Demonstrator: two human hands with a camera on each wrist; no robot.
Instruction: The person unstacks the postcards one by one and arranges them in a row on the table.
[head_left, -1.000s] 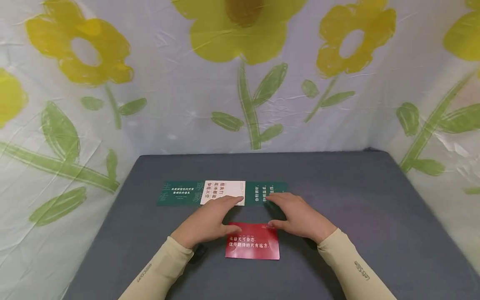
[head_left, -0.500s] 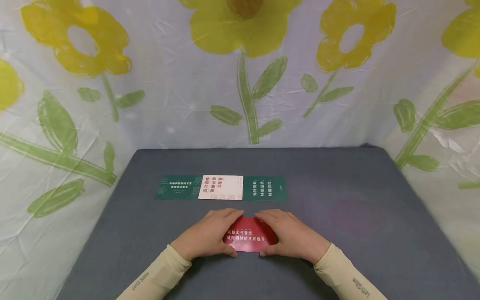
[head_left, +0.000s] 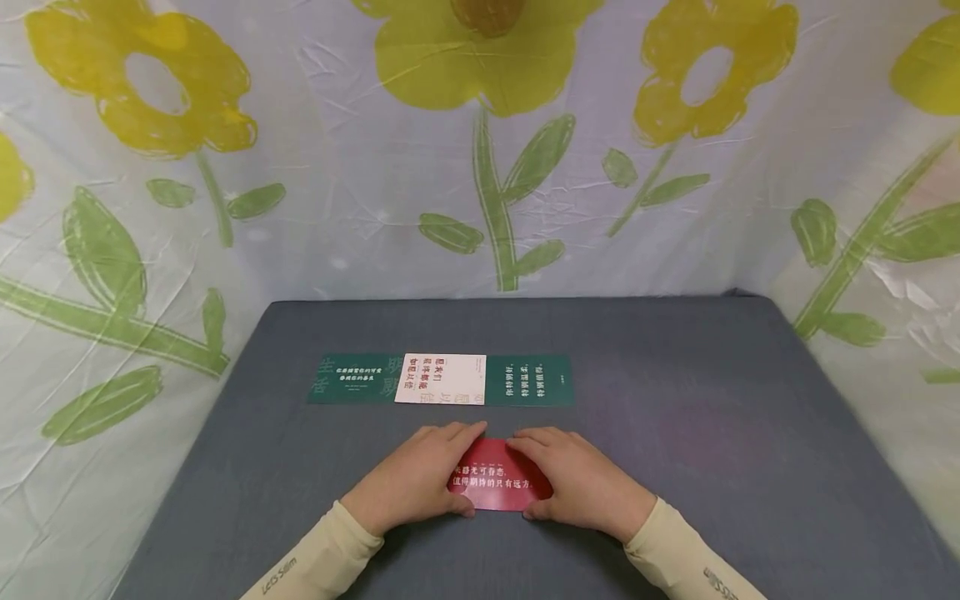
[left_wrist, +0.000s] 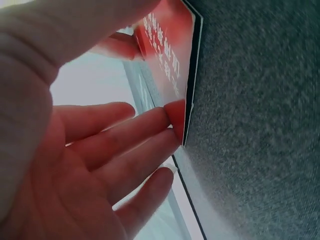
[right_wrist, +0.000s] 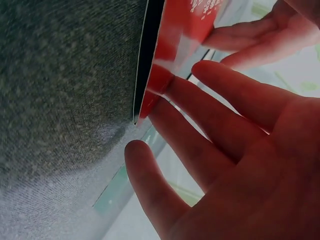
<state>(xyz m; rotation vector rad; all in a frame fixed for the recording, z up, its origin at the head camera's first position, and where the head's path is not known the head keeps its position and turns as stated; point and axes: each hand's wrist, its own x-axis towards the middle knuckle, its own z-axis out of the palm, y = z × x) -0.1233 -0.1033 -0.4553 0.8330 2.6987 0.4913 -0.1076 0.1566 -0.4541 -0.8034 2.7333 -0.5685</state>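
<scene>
At the near side of the row of cards, low over the desk (head_left: 720, 492), you have the red card (head_left: 496, 496) between your two hands, its lettering upright to you. Your left hand (head_left: 412, 479) grips one end, thumb at the near edge and fingers at the far one; your right hand (head_left: 588, 487) grips the other end the same way. The wrist views show a dark strip (right_wrist: 147, 52) under the card, and you cannot tell from them whether it is a second card or shadow; treat it as a stack and pinch every layer squarely. Press lightly and evenly from both ends, since a thin card would probably bow if you squeezed harder. Move your hands as a pair, so that its edges stay parallel to the row: left green card (head_left: 352, 393), white card (head_left: 465, 367), right green card (head_left: 540, 367). Those lie side by side beyond your fingertips, apart from the red card; mind you don't nudge them. Should you let go, free both ends together.
</scene>
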